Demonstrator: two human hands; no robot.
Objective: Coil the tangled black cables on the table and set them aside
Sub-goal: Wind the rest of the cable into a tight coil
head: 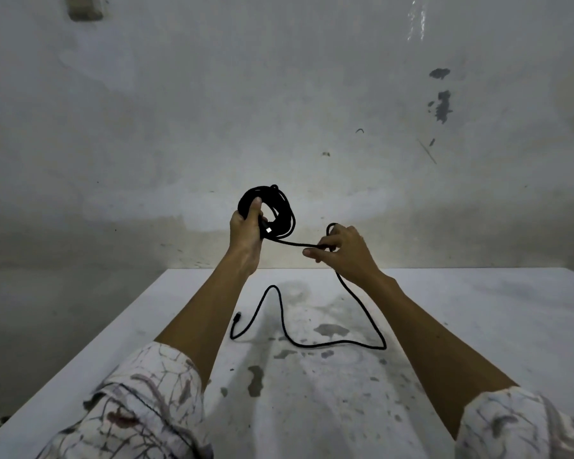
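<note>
While gripping the coil [272, 210] in the left hand [246, 226], pinching the loose cable [312, 326] between right hand [342, 251] fingertips above the table [478, 326]

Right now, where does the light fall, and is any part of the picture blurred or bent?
Head view: a bright patch lights the wall behind the coil; the left side stays dim; glare streaks the top right; the arms cast soft shadows on the table; the wide lens stretches the sleeves; the cable looks sharp.
</note>
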